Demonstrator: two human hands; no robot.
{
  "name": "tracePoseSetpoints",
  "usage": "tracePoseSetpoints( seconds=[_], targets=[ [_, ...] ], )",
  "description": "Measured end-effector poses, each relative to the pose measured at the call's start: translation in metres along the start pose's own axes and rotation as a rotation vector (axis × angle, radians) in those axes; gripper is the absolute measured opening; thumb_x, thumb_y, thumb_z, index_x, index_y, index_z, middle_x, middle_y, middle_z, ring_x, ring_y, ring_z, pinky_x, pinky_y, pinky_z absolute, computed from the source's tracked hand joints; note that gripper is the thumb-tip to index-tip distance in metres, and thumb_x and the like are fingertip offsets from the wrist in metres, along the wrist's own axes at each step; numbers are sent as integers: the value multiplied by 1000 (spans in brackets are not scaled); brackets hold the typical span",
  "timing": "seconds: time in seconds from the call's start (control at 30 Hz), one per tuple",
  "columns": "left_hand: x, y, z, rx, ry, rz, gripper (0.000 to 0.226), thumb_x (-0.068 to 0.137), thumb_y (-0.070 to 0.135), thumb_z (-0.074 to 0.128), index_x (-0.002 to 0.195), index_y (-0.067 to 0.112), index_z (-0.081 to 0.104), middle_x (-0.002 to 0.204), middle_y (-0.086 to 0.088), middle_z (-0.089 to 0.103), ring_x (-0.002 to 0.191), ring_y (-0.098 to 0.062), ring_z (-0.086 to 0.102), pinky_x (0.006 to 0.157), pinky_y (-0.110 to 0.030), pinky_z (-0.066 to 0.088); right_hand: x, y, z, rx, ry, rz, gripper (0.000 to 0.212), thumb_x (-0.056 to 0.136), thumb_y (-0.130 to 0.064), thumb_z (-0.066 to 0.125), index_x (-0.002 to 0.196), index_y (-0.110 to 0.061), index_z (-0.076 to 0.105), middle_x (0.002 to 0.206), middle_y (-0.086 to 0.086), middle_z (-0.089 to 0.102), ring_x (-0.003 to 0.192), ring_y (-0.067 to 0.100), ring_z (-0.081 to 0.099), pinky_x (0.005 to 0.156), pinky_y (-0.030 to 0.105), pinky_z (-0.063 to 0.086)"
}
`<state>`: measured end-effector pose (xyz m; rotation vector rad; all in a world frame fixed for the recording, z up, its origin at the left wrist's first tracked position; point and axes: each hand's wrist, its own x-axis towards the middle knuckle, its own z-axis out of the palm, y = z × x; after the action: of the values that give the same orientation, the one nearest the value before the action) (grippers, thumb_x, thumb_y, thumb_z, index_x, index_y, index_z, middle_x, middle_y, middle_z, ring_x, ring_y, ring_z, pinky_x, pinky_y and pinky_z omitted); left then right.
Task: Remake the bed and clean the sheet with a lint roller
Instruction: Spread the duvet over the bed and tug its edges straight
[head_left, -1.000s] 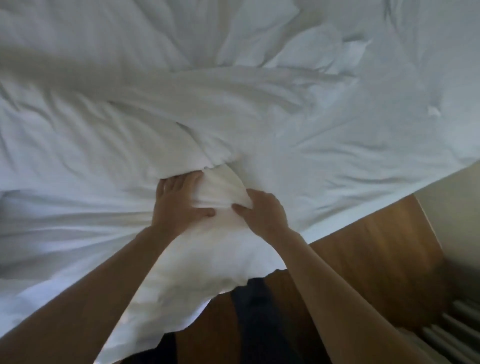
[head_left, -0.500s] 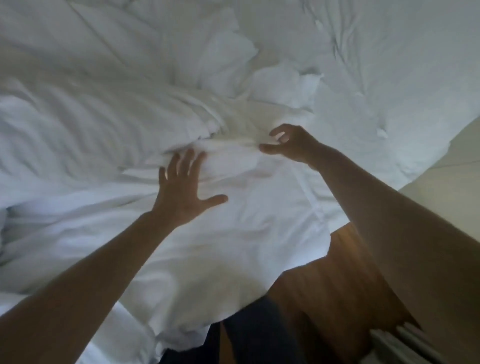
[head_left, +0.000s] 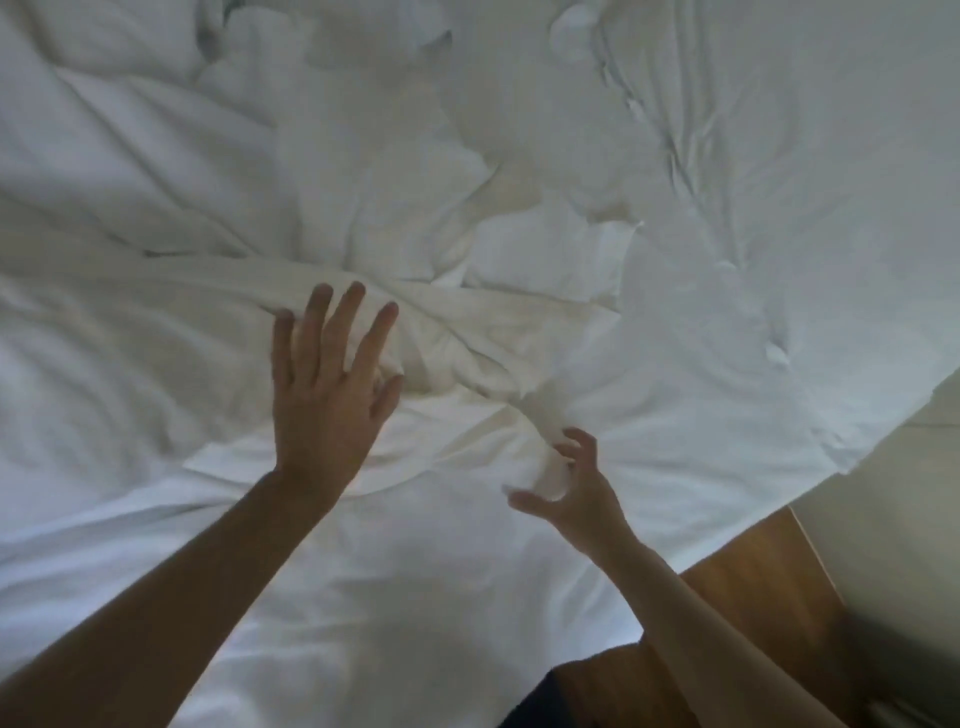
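Note:
White bedding (head_left: 156, 364) lies crumpled across the whole bed, bunched into thick folds in the middle (head_left: 467, 343). My left hand (head_left: 327, 395) hovers flat over the bunched folds, fingers straight and spread, fingertips at the ridge. My right hand (head_left: 576, 493) is lower and to the right. Its fingers curl like a claw round a twisted fold of the bedding (head_left: 545, 447), with the thumb sticking out to the left. No lint roller is in view.
The bed's edge runs diagonally at the lower right. Beyond it are a wooden floor (head_left: 753, 613) and a pale wall or cabinet side (head_left: 893, 519). Dark clothing (head_left: 535, 701) shows at the bottom edge.
Both hands let go of the bunched corner they held a second ago. The left hand has opened and reached forward. The right hand reached far out, then came back to a nearer fold.

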<state>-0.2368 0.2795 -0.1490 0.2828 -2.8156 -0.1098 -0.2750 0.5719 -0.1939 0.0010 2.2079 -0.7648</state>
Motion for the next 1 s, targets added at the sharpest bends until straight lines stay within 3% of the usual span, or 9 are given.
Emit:
tracePoseSetpoints(
  seconds=[0.1, 0.2, 0.33, 0.5, 0.57, 0.7, 0.8, 0.9, 1.0],
  targets=[
    [63, 1, 27, 124, -453, -105, 108, 71, 68, 69, 157, 23, 21, 146, -14, 50, 131, -38, 48, 108, -50, 36, 20, -17, -13, -209, -136, -92, 62, 76, -55, 73, 131, -31, 57, 106, 0, 72, 98, 24, 67, 83, 40, 55],
    [109, 3, 34, 283, -827, -6, 77, 82, 64, 64, 141, 18, 45, 113, -10, 67, 105, -32, 64, 88, -37, 50, 23, -8, -51, -416, -48, -179, 28, 87, -41, 67, 111, -27, 72, 97, -1, 75, 95, 24, 68, 77, 36, 52],
    [182, -36, -11, 306, -666, 86, 43, 98, 48, 50, 115, 8, 55, 106, -14, 67, 95, -35, 67, 78, -39, 49, 11, 11, -108, -504, 25, -310, 14, 83, -32, 68, 97, -33, 70, 80, -11, 73, 77, 20, 70, 61, 30, 47],
    [279, -140, -90, 70, -153, -396, 44, 94, 39, 61, 120, 5, 52, 113, -27, 62, 105, -46, 59, 90, -53, 44, 50, -28, -194, -594, 291, -366, 35, 66, -12, 91, 99, -21, 80, 91, 2, 78, 76, 27, 75, 65, 42, 61],
    [299, -162, -105, 4, -45, -612, 60, 87, 47, 66, 131, 13, 45, 127, -23, 56, 118, -44, 51, 99, -55, 42, 59, -50, -232, -608, 238, -169, 33, 81, -37, 80, 111, -26, 76, 104, 0, 77, 95, 28, 72, 75, 37, 53],
    [256, -170, -85, -199, -490, -904, 132, 54, 90, 65, 154, 23, 10, 156, -20, 27, 141, -42, 29, 113, -63, 24, 78, -81, -243, -898, -61, 18, 129, 43, -106, 6, 134, -31, 58, 128, -9, 65, 121, 13, 58, 94, 29, 34],
    [171, -150, -46, -182, -896, -803, 148, 35, 108, 38, 154, 23, 14, 158, -13, 30, 144, -37, 29, 116, -60, 16, 92, -108, -202, -983, -210, -4, 169, 11, -105, -15, 150, -24, 36, 145, -5, 49, 134, 14, 45, 109, 31, 29],
    [106, -110, -19, 54, -882, -535, 148, 43, 108, 18, 157, 13, 9, 164, -11, 15, 150, -32, 13, 111, -66, -1, 115, -141, -136, -725, -203, -46, 167, 18, -111, 16, 159, -22, 4, 160, 6, 27, 147, 24, 29, 119, 43, 20],
    [63, -93, -7, 111, -782, -211, 144, 46, 100, 42, 146, -3, 38, 147, -26, 42, 135, -40, 42, 108, -70, 13, 141, -180, -74, -596, -112, -112, 145, 52, -94, 58, 158, -24, -13, 166, 10, 5, 153, 27, 8, 120, 50, 13]
  ],
)
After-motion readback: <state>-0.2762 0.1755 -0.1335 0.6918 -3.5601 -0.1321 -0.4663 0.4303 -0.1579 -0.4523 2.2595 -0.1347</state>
